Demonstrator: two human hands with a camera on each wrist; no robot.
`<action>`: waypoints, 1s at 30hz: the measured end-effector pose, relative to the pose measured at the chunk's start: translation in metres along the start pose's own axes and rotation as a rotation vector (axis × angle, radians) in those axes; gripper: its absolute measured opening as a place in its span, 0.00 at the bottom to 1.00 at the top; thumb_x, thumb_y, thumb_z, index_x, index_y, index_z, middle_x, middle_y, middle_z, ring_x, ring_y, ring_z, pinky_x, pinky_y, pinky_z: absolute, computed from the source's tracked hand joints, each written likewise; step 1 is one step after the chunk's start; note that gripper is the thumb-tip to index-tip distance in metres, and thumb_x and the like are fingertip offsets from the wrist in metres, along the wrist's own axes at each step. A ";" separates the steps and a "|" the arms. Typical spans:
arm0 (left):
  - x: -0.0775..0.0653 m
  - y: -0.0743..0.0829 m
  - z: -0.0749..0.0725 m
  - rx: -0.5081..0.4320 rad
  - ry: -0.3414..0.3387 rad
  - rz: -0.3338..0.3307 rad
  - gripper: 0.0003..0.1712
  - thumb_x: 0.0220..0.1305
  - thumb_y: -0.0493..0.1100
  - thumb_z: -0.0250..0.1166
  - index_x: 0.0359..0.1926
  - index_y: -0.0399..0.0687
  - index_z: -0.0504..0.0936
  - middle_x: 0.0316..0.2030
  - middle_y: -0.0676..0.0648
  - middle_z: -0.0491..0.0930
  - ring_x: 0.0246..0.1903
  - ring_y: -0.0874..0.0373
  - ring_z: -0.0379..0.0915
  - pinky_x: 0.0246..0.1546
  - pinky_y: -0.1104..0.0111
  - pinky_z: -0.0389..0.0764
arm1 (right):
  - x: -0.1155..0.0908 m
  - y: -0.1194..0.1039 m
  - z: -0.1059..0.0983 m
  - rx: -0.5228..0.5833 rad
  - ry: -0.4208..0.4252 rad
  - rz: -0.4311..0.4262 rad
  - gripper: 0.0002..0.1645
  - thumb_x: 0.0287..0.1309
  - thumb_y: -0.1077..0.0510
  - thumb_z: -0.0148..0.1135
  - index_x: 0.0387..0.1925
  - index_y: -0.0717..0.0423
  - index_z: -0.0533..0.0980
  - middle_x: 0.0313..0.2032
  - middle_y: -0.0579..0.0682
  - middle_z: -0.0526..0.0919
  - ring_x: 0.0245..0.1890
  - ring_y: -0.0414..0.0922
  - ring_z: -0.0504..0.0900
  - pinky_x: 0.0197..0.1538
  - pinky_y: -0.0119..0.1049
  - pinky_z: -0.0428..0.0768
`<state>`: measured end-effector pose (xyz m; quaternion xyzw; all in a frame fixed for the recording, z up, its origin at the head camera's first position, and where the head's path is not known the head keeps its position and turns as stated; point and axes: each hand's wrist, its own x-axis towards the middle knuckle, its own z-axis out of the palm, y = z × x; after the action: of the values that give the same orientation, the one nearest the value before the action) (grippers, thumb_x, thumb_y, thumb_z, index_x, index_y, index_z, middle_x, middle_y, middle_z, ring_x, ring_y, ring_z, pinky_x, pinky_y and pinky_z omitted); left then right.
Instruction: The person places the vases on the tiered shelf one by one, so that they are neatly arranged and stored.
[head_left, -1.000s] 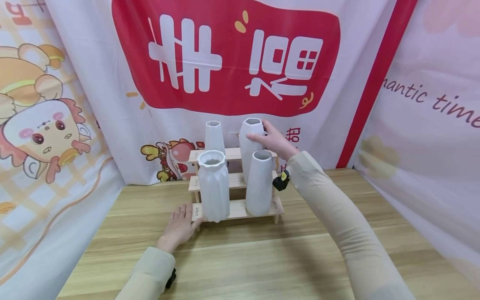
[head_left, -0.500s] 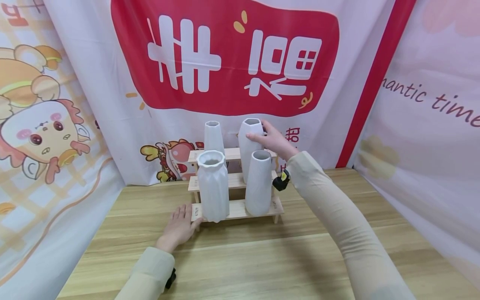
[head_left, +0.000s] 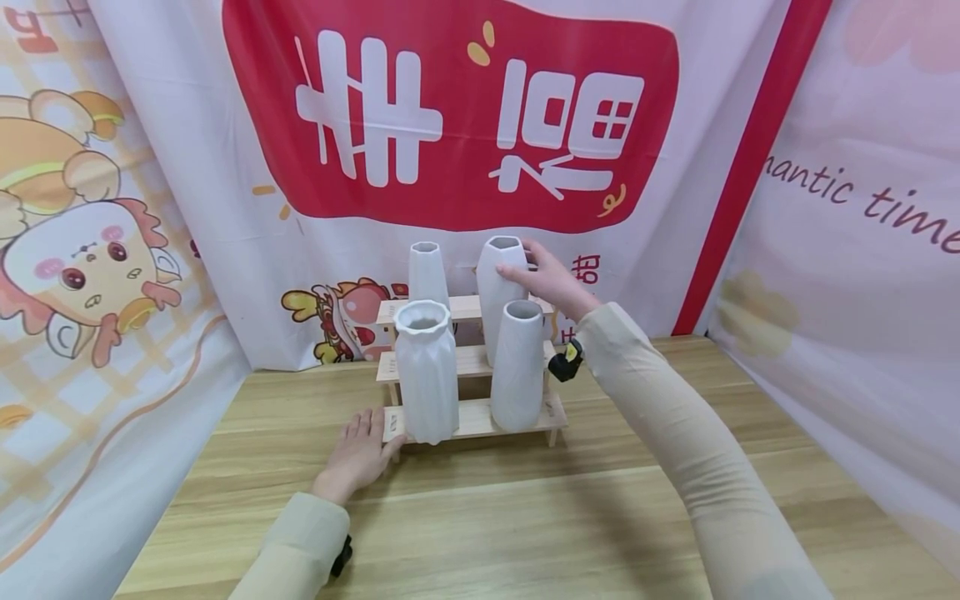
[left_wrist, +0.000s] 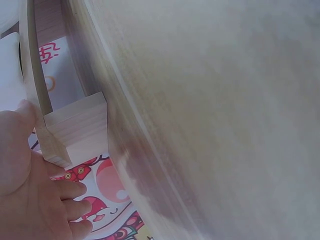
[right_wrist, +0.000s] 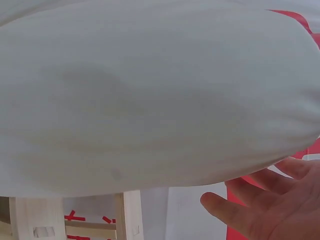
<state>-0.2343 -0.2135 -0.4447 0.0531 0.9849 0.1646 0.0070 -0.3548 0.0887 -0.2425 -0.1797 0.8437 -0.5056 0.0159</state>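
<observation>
A pale wooden three-step rack [head_left: 474, 362] carries white vases. My right hand [head_left: 558, 282] grips the upper part of an angular-mouthed vase [head_left: 493, 312] standing on the middle step, thumb in front and fingers behind. In the right wrist view a white surface [right_wrist: 150, 115] fills most of the picture and hides part of the fingers [right_wrist: 227, 212]. My left hand [head_left: 354, 458] rests at the rack's left front end, fingers outstretched, thumb touching the front step. The left wrist view shows that thumb [left_wrist: 26, 112] against the board's end [left_wrist: 80, 127].
On the front step stand a fluted vase [head_left: 427, 375] at left and a tapered vase [head_left: 519, 371] at right. A slim vase [head_left: 427, 273] stands on the top step. The rack sits on a wood-grain table [head_left: 480, 533], with printed cloths [head_left: 480, 192] hanging behind and at both sides.
My right thumb has shifted slightly to the right on the vase. The left hand, the rack and the vases stay where they were.
</observation>
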 end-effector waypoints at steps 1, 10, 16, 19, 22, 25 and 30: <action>0.000 0.000 0.000 0.001 0.000 0.000 0.42 0.71 0.56 0.43 0.68 0.26 0.42 0.65 0.24 0.43 0.64 0.31 0.37 0.63 0.46 0.38 | 0.000 0.000 -0.001 -0.003 0.001 0.002 0.44 0.48 0.37 0.64 0.65 0.38 0.56 0.59 0.44 0.66 0.54 0.46 0.67 0.51 0.47 0.74; 0.000 0.001 -0.003 -0.001 -0.002 -0.002 0.42 0.70 0.56 0.44 0.67 0.26 0.43 0.65 0.24 0.43 0.64 0.30 0.37 0.63 0.45 0.39 | -0.005 0.005 -0.005 0.004 -0.031 -0.029 0.44 0.50 0.37 0.62 0.66 0.39 0.56 0.62 0.46 0.64 0.58 0.47 0.65 0.53 0.51 0.71; -0.001 0.003 -0.007 0.008 -0.004 0.005 0.42 0.70 0.57 0.43 0.67 0.25 0.44 0.65 0.24 0.43 0.64 0.30 0.37 0.63 0.44 0.39 | -0.009 0.010 -0.009 -0.019 -0.038 -0.021 0.45 0.49 0.34 0.61 0.67 0.37 0.55 0.63 0.45 0.62 0.59 0.47 0.63 0.54 0.52 0.70; -0.001 0.004 -0.008 0.006 0.002 0.010 0.42 0.70 0.57 0.44 0.67 0.25 0.45 0.65 0.24 0.43 0.64 0.30 0.38 0.62 0.44 0.39 | -0.010 0.012 -0.012 -0.032 -0.032 -0.014 0.46 0.49 0.33 0.61 0.67 0.36 0.55 0.63 0.45 0.62 0.60 0.47 0.63 0.54 0.52 0.70; 0.000 0.004 -0.010 -0.004 0.005 0.013 0.42 0.70 0.57 0.44 0.67 0.25 0.45 0.65 0.23 0.43 0.64 0.30 0.37 0.62 0.44 0.39 | -0.011 0.014 -0.014 -0.042 -0.027 0.001 0.47 0.49 0.33 0.60 0.68 0.38 0.53 0.64 0.47 0.61 0.61 0.48 0.63 0.55 0.54 0.69; 0.000 0.003 -0.012 -0.011 0.001 0.017 0.43 0.70 0.58 0.44 0.67 0.25 0.45 0.65 0.23 0.42 0.64 0.30 0.37 0.62 0.44 0.39 | -0.013 0.016 -0.016 -0.046 -0.022 0.027 0.49 0.49 0.33 0.60 0.69 0.39 0.52 0.65 0.48 0.60 0.61 0.49 0.62 0.55 0.55 0.68; 0.003 0.000 -0.016 -0.001 0.006 0.023 0.42 0.70 0.57 0.43 0.67 0.25 0.45 0.65 0.24 0.42 0.64 0.30 0.36 0.62 0.43 0.38 | -0.016 0.021 -0.021 -0.056 -0.011 0.044 0.49 0.49 0.33 0.60 0.69 0.39 0.50 0.66 0.49 0.59 0.62 0.50 0.61 0.56 0.57 0.67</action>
<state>-0.2374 -0.2185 -0.4297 0.0641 0.9842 0.1653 0.0019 -0.3500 0.1206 -0.2531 -0.1645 0.8612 -0.4802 0.0268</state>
